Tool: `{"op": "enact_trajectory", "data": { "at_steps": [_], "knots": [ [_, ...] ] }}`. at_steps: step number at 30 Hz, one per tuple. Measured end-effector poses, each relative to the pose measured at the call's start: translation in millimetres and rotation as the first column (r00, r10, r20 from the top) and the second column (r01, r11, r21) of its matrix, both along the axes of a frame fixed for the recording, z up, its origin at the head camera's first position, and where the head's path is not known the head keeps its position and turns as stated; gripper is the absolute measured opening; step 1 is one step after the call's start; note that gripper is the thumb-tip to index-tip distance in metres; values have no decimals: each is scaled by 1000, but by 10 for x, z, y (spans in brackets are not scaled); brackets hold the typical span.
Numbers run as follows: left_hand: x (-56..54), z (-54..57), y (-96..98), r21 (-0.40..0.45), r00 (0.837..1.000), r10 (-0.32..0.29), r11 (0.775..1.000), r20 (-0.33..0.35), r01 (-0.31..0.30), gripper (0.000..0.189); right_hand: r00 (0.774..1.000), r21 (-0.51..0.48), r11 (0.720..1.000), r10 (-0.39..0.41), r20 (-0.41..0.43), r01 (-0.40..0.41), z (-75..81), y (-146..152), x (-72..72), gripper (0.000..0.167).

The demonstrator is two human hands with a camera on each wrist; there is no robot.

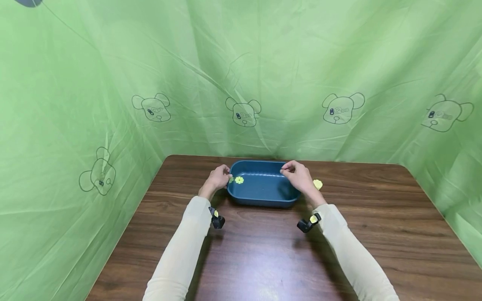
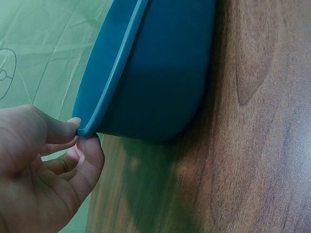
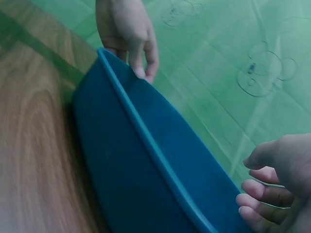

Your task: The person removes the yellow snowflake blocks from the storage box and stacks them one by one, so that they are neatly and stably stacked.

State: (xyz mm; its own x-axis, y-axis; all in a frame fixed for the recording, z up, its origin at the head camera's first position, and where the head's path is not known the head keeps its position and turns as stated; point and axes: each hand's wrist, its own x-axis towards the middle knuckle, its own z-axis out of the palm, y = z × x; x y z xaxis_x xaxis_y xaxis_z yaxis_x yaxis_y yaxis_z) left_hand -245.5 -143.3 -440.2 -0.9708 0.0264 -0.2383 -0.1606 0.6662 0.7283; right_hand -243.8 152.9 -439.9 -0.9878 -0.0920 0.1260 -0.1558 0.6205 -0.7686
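A dark blue oblong plastic basin (image 1: 260, 203) with rounded corners rests on the wooden table. At its left end, my left hand (image 1: 218, 178) pinches the rim; the left wrist view shows the thumb on the inside of the rim (image 2: 112, 85) and a finger beneath its edge. My right hand (image 1: 299, 177) hovers by the far right part of the basin, fingers bent loosely, thumb apart from them, and nothing between them in the right wrist view. Inside the basin near the left end lies a small yellow flower-shaped piece (image 1: 239, 180).
Another yellow flower-shaped piece (image 1: 318, 184) shows just right of my right wrist. The wood-grain table (image 1: 263, 251) ends close behind the basin, where a green curtain (image 1: 286, 138) with bear-head drawings hangs. Small black cameras (image 1: 217, 220) are strapped to both wrists.
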Motion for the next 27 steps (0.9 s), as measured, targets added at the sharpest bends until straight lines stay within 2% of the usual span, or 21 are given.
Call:
{"op": "enact_trajectory", "data": {
  "at_steps": [10,17,23,27],
  "knots": [
    [-9,-13,-6,-7,1000,1,1000,-20,-1,24,997,-12,998,54,49,-54,-112,-404,-18,15],
    [-14,-28,-12,-6,1000,8,1000,-20,-8,24,991,-20,996,87,101,-86,-214,-619,-102,18],
    [-8,-15,-11,-17,1000,12,1000,-21,-12,24,988,-45,996,87,129,-82,-258,-766,-190,21],
    [0,-8,-1,-13,1000,12,1000,-19,-12,24,985,-15,995,98,143,-97,-299,-868,-244,26]
  ]
}}
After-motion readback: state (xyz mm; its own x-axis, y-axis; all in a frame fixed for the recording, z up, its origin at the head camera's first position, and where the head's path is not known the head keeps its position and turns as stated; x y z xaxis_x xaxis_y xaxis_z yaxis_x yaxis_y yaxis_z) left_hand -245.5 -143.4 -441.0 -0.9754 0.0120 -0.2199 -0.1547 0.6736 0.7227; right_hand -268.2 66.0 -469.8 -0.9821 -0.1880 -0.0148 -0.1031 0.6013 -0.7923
